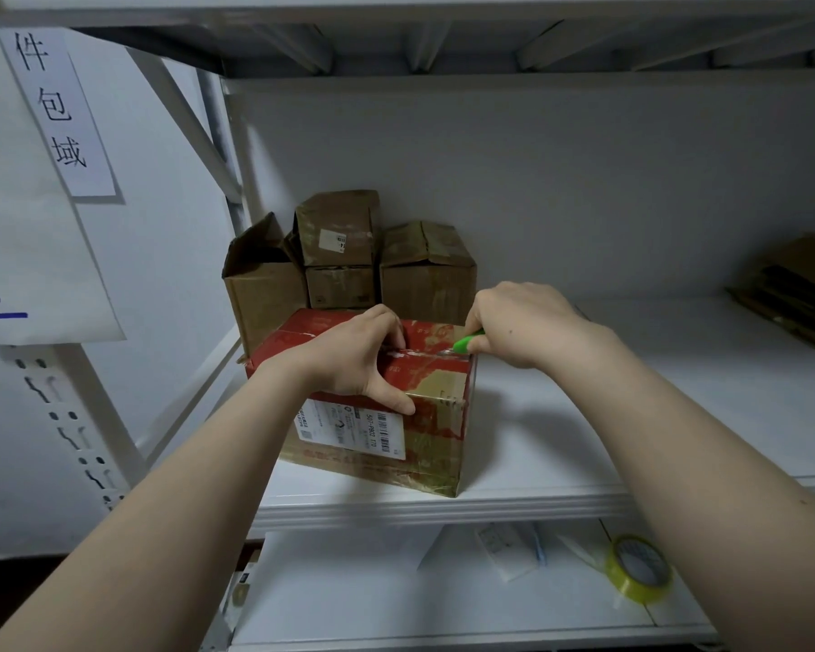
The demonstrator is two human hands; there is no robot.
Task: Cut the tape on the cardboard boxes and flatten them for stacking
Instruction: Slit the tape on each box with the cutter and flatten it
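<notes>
A red and gold cardboard box point(436, 416) wrapped in clear tape stands near the front edge of the white shelf point(584, 416), a white shipping label point(349, 428) on its near side. My left hand point(354, 355) grips the box top, fingers curled over the taped centre seam and thumb down on the front face. My right hand point(523, 322) holds a green utility knife point(467, 343) at the right end of the seam, its blade tip on the tape.
Several brown cardboard boxes point(344, 256) are stacked behind at the back left, one with open flaps. Flattened cardboard point(796, 289) lies at the far right of the shelf. On the lower shelf sit a yellow tape roll point(638, 576) and papers point(509, 548).
</notes>
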